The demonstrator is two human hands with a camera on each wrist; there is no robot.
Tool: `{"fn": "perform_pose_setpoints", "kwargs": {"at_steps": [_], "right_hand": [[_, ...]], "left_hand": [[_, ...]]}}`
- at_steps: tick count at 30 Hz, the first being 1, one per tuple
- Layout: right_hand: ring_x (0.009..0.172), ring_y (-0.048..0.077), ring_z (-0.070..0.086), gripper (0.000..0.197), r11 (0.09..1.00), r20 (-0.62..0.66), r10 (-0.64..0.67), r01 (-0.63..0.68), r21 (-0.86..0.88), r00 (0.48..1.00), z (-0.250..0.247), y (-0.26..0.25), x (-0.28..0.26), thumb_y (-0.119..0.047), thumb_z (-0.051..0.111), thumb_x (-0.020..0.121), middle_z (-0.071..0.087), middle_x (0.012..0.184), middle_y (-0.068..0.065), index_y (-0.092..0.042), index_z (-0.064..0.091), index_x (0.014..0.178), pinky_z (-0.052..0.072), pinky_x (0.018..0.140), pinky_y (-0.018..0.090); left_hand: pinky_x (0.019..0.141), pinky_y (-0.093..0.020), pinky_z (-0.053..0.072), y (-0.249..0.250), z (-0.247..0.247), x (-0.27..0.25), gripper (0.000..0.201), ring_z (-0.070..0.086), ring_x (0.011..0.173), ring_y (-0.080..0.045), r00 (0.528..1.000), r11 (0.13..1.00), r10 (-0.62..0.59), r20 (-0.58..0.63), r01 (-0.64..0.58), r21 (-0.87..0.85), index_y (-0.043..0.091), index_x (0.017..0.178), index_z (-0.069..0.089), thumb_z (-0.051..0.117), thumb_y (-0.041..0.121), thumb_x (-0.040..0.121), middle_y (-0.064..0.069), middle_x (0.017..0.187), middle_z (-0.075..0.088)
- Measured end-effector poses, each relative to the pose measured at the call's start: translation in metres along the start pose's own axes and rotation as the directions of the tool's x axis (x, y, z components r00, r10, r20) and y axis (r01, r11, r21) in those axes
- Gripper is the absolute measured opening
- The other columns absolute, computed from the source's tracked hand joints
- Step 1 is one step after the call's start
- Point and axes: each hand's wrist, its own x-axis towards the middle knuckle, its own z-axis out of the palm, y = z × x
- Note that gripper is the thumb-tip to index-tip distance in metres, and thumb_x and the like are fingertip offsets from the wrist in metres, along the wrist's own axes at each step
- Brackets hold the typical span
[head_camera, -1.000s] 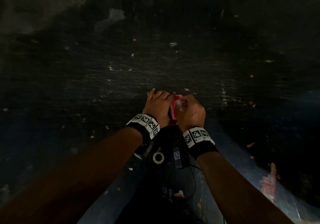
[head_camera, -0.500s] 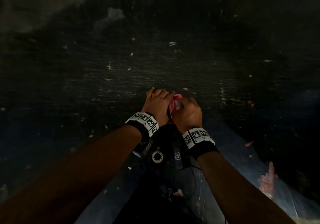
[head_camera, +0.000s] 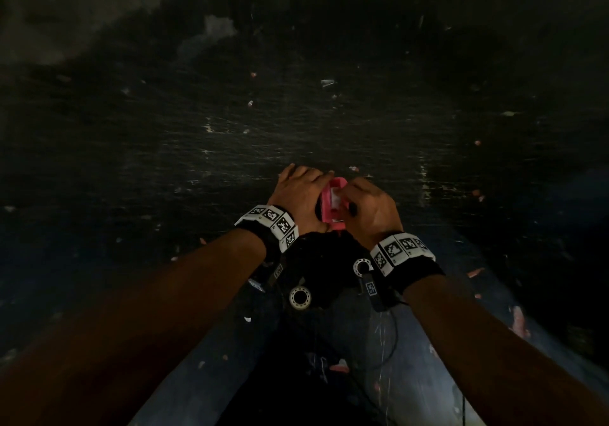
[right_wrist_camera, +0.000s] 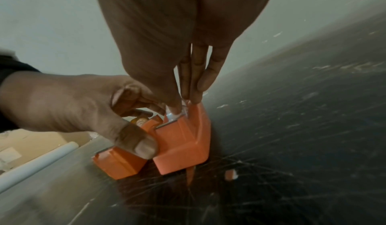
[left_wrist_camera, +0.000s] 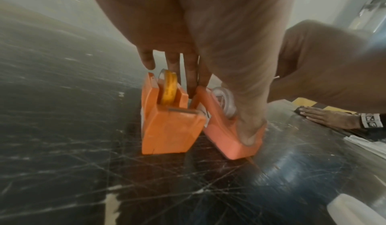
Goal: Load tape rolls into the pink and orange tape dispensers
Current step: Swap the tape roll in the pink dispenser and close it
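Observation:
The pink dispenser (head_camera: 333,206) stands tilted on the black table (head_camera: 296,112), a clear tape roll (left_wrist_camera: 225,101) in its slot. My left hand (head_camera: 301,195) grips it, thumb on its near end and fingers on the far side. My right hand (right_wrist_camera: 183,104) pinches the clear tape strip (right_wrist_camera: 174,114) at the pink dispenser's (right_wrist_camera: 183,142) cutter. Touching it on the left is the orange dispenser (left_wrist_camera: 167,121), holding a yellow roll (left_wrist_camera: 169,88).
Another person's hand (left_wrist_camera: 330,117) lies flat on the table to the right, near a stack of paper (left_wrist_camera: 365,146). A white tube (right_wrist_camera: 41,160) and a cardboard box (right_wrist_camera: 31,144) lie past the table's near edge. A small orange scrap (right_wrist_camera: 230,174) sits beside the pink dispenser.
Both hands stay on the pink dispenser. The right hand's fingers have drawn back toward its near end, so more of its top shows.

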Motion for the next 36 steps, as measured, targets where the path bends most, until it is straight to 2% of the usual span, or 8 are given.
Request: {"fn": "perform_pose_setpoints", "kwargs": {"at_steps": [4, 8, 11, 16, 21, 28, 33, 36], "right_hand": [[0.087, 0.03, 0.068, 0.009, 0.998, -0.043, -0.054, 0.055, 0.009, 0.998, 0.004, 0.005, -0.003, -0.014, 0.072, 0.084, 0.069, 0.102, 0.009, -0.009, 0.074, 0.091, 0.059, 0.072, 0.045], [0.083, 0.032, 0.069, 0.011, 0.997, -0.066, -0.073, 0.074, 0.016, 0.995, 0.005, 0.004, -0.005, -0.011, 0.07, 0.084, 0.07, 0.101, 0.01, -0.009, 0.073, 0.094, 0.059, 0.069, 0.043], [0.084, 0.032, 0.069, 0.014, 0.998, -0.074, -0.062, 0.062, -0.005, 0.995, 0.003, 0.0, -0.005, -0.009, 0.07, 0.084, 0.07, 0.102, 0.011, -0.008, 0.071, 0.098, 0.059, 0.07, 0.042], [0.09, 0.028, 0.069, 0.026, 0.999, -0.06, -0.045, 0.045, -0.006, 0.997, 0.002, -0.001, -0.004, -0.015, 0.074, 0.083, 0.068, 0.109, 0.009, -0.01, 0.067, 0.108, 0.056, 0.073, 0.035], [0.089, 0.03, 0.067, 0.017, 0.998, -0.047, -0.069, 0.069, -0.003, 0.997, 0.005, 0.005, 0.003, -0.018, 0.069, 0.086, 0.067, 0.107, 0.009, -0.011, 0.067, 0.101, 0.059, 0.069, 0.042], [0.087, 0.029, 0.068, 0.011, 0.996, -0.026, -0.086, 0.086, -0.006, 0.996, 0.001, 0.01, 0.006, -0.018, 0.069, 0.083, 0.069, 0.102, 0.006, -0.014, 0.072, 0.093, 0.057, 0.068, 0.041], [0.085, 0.034, 0.067, 0.012, 0.993, -0.052, -0.114, 0.112, -0.04, 0.992, 0.004, 0.008, 0.004, -0.013, 0.07, 0.082, 0.068, 0.101, 0.011, -0.009, 0.07, 0.094, 0.058, 0.064, 0.04], [0.091, 0.034, 0.067, 0.011, 0.992, -0.086, -0.127, 0.125, -0.029, 0.988, 0.007, 0.007, 0.003, -0.012, 0.069, 0.087, 0.066, 0.108, 0.015, -0.005, 0.07, 0.096, 0.059, 0.07, 0.039]], "left_hand": [[0.121, -0.047, 0.027, 0.0, 0.002, -0.003, 0.111, 0.037, 0.141, -0.024, 0.996, 0.995, 0.059, -0.066, -0.064, -0.078, 0.019, 0.155, 0.036, 0.076, 0.072, 0.066, -0.001, 0.154, 0.04], [0.118, -0.045, 0.032, -0.001, 0.004, -0.003, 0.097, 0.044, 0.138, -0.023, 0.99, 0.981, 0.1, -0.103, -0.115, -0.156, 0.023, 0.149, 0.043, 0.081, 0.062, 0.068, -0.001, 0.15, 0.045], [0.116, -0.044, 0.033, -0.002, 0.001, -0.003, 0.096, 0.046, 0.136, -0.023, 0.991, 0.978, 0.094, -0.1, -0.11, -0.178, 0.021, 0.146, 0.045, 0.082, 0.062, 0.067, -0.001, 0.149, 0.047], [0.117, -0.045, 0.034, -0.001, -0.003, -0.002, 0.098, 0.045, 0.137, -0.023, 0.994, 0.986, 0.083, -0.071, -0.092, -0.138, 0.017, 0.146, 0.046, 0.084, 0.06, 0.066, 0.0, 0.151, 0.045], [0.116, -0.048, 0.036, -0.001, -0.002, -0.003, 0.096, 0.046, 0.135, -0.023, 0.994, 0.985, 0.083, -0.071, -0.093, -0.146, 0.017, 0.146, 0.048, 0.081, 0.063, 0.068, -0.001, 0.15, 0.045], [0.115, -0.049, 0.036, 0.0, -0.003, -0.004, 0.097, 0.046, 0.135, -0.025, 0.992, 0.984, 0.097, -0.075, -0.106, -0.14, 0.021, 0.149, 0.047, 0.077, 0.067, 0.069, -0.002, 0.15, 0.045], [0.113, -0.049, 0.038, -0.001, 0.001, -0.005, 0.096, 0.048, 0.133, -0.024, 0.989, 0.982, 0.104, -0.11, -0.119, -0.148, 0.024, 0.149, 0.046, 0.079, 0.064, 0.068, 0.0, 0.148, 0.048], [0.114, -0.047, 0.035, 0.0, -0.001, -0.005, 0.094, 0.047, 0.134, -0.024, 0.991, 0.987, 0.096, -0.091, -0.106, -0.12, 0.021, 0.147, 0.048, 0.079, 0.063, 0.069, -0.001, 0.15, 0.046]]}}
